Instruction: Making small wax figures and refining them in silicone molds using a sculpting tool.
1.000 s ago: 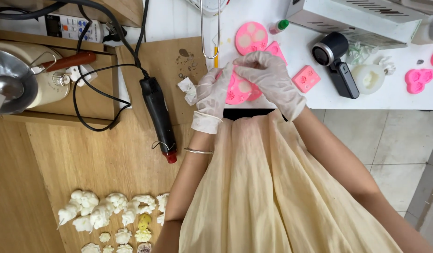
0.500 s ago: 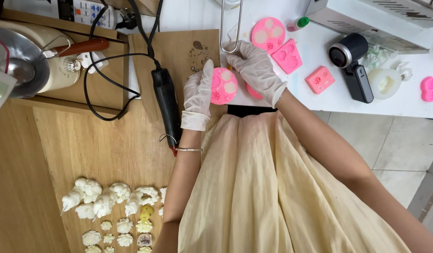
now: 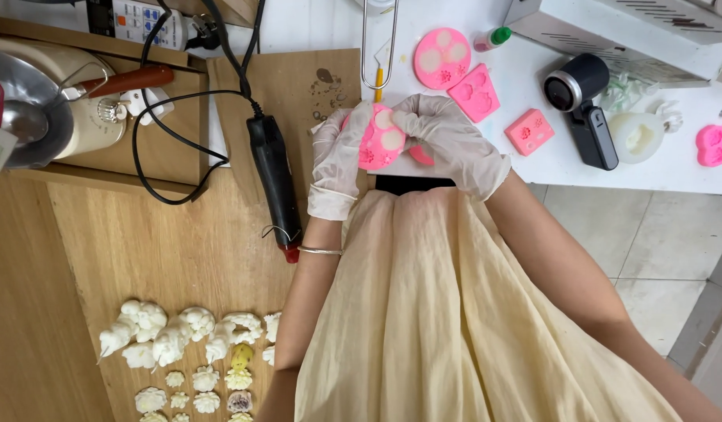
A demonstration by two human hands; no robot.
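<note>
Both gloved hands clamped on the round pink mold (image 3: 380,139): left hand (image 3: 337,156) on its left edge, right hand (image 3: 447,141) pressing from the right, equally close.

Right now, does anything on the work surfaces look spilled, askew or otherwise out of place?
Dark splotches stain the light wooden board beside the gloved left hand, like spilled drops. A black corded tool lies diagonally across it. Otherwise nothing stands out.
</note>
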